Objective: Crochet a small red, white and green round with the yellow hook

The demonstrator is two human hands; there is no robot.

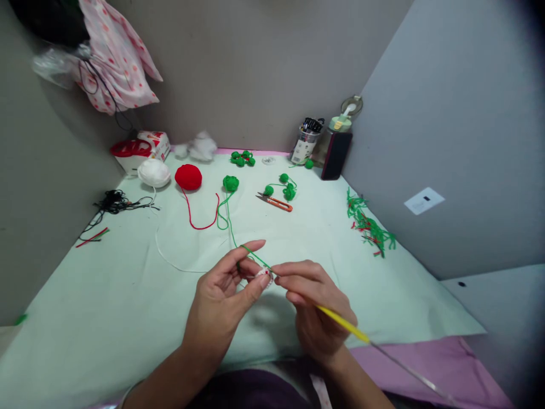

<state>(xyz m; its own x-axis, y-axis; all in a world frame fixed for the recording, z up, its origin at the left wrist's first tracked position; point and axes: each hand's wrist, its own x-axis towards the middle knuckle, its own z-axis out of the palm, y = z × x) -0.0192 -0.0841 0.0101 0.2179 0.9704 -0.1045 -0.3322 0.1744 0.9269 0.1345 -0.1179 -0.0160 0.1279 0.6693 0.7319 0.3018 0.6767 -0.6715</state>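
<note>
Between thumb and fingers, my left hand (223,287) pinches a small white crochet piece (264,276) with a touch of red on it. A strand of green yarn (231,218) passes over the left index finger to the piece, coming from a green yarn ball (230,183). My right hand (317,304) is closed around a crochet hook (343,322) with a yellow handle; its long metal end points down to the right. The hook's tip meets the piece, but the fingers hide most of it. White yarn (170,262) also runs toward the left hand.
Beyond the hands lie a red yarn ball (188,177), a white yarn ball (154,172), orange thread snips (276,203) and small green crocheted balls (289,191). Black cords (117,201) lie left, green and red yarn scraps (368,224) right. A phone (336,155) leans near a pen cup (305,143).
</note>
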